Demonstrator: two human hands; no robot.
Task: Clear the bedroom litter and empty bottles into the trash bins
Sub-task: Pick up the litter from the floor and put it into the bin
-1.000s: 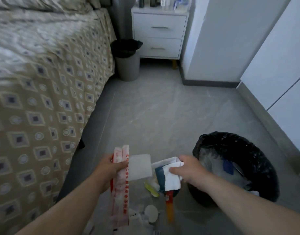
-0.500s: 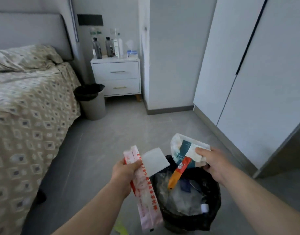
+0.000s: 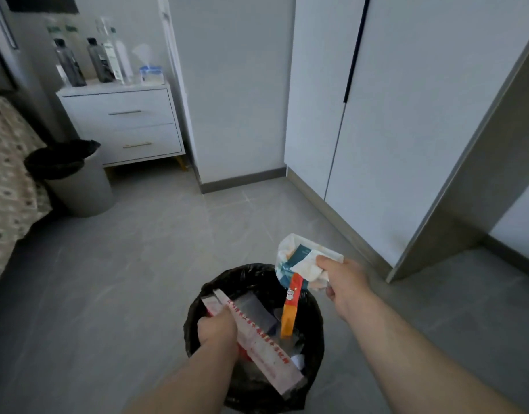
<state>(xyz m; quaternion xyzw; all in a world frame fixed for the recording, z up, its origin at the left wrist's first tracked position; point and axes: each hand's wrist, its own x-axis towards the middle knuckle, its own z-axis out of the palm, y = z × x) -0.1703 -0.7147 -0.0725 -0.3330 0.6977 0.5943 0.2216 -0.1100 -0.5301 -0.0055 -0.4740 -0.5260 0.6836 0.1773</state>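
A long white paper wrapper with red print (image 3: 264, 343) is held in the closed grip of the left hand (image 3: 217, 327), low over the mouth of a round bin lined with a black plastic bag (image 3: 242, 271). A crumpled bundle of white and teal packaging (image 3: 297, 259) is pinched in the grip of the right hand (image 3: 345, 282) above the bin's far right rim, an orange sachet strip (image 3: 289, 313) hanging from it over the opening. A second, grey bin with a black liner (image 3: 84, 192) is seen beside a white two-drawer nightstand (image 3: 123, 127) bearing plastic bottles (image 3: 70, 65).
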